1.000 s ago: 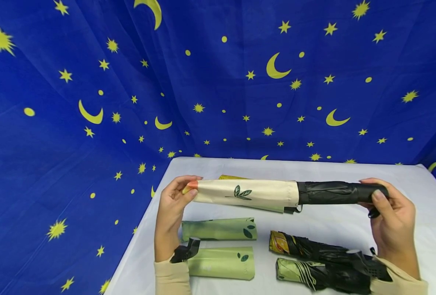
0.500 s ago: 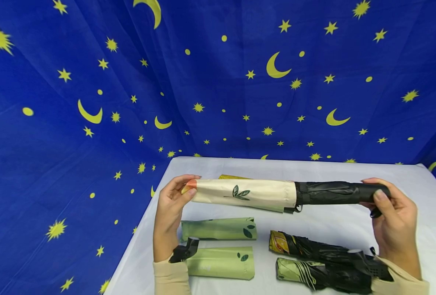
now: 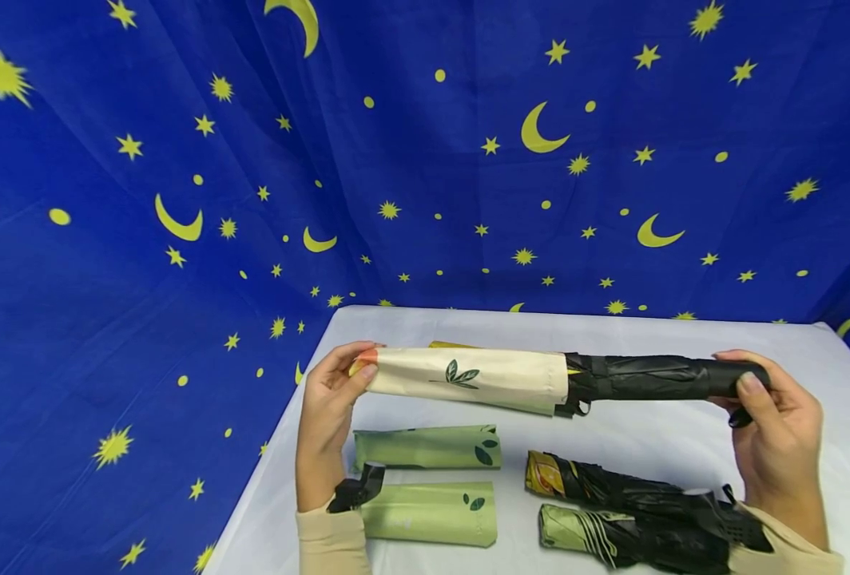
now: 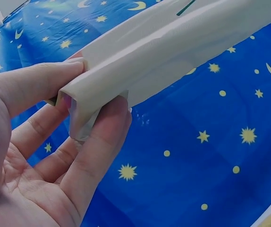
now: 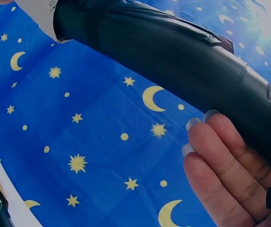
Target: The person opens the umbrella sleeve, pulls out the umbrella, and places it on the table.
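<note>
A folded black umbrella [image 3: 641,378] lies level above the table, its left part inside a cream sleeve [image 3: 497,383] printed with dark green leaves. My left hand [image 3: 331,391] pinches the sleeve's orange-tinted far end between thumb and fingers; the left wrist view shows that end creased and partly hollow. Around the umbrella's black handle [image 5: 249,94] my right hand [image 3: 780,423] is wrapped, thumb on the near side. A sliver of yellow shows at the sleeve's mouth, beside a small black strap loop [image 3: 581,408]. The umbrella's tip is hidden in the sleeve.
Two green leaf-printed sleeves [image 3: 432,447] lie on the white table [image 3: 698,335], at the left. To the right rest two more folded umbrellas, one yellow-black [image 3: 597,479], one green-black [image 3: 583,529]. Something yellow [image 3: 454,345] shows behind the cream sleeve. A blue star-patterned cloth [image 3: 425,160] hangs behind.
The hands have drawn slightly apart, the left with the sleeve leftward, the right with the umbrella rightward. More of the black umbrella, plus a bit of yellow, shows at the sleeve's mouth.
</note>
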The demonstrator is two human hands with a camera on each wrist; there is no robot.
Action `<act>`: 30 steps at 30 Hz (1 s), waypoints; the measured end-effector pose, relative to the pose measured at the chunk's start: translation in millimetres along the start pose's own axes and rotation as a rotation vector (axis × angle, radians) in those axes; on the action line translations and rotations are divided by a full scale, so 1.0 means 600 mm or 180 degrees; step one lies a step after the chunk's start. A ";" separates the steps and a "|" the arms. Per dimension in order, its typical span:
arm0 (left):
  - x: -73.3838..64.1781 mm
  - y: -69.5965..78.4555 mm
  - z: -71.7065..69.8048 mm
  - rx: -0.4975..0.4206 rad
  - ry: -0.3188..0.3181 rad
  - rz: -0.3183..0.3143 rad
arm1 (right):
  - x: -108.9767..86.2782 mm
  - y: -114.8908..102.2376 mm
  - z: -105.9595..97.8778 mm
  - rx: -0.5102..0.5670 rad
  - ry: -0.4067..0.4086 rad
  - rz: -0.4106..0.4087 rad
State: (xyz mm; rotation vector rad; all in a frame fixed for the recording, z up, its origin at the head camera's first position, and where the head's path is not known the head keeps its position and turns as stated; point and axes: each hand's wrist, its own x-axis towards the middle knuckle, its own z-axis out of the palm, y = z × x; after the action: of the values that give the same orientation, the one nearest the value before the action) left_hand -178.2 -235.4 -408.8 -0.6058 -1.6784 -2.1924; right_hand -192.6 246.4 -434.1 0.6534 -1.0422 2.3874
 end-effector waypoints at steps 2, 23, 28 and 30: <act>0.000 0.000 -0.001 -0.0002 0.0017 -0.0017 | 0.000 -0.001 -0.001 0.0008 -0.0002 -0.0001; 0.000 -0.002 -0.008 -0.0095 0.0181 0.0116 | 0.000 -0.003 -0.009 -0.0026 0.0001 -0.0066; -0.002 0.000 -0.012 -0.0100 0.0271 0.0125 | 0.000 -0.005 -0.013 -0.0138 0.0043 -0.0062; -0.003 0.001 -0.015 -0.0088 0.0305 0.0137 | -0.001 -0.004 -0.015 -0.0127 0.0065 -0.0052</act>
State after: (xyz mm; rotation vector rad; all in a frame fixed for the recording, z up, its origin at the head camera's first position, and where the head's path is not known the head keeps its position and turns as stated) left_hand -177.7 -244.1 -411.0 -0.5300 -1.5750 -2.1818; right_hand -192.8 254.8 -438.4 0.6198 -1.0691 2.3483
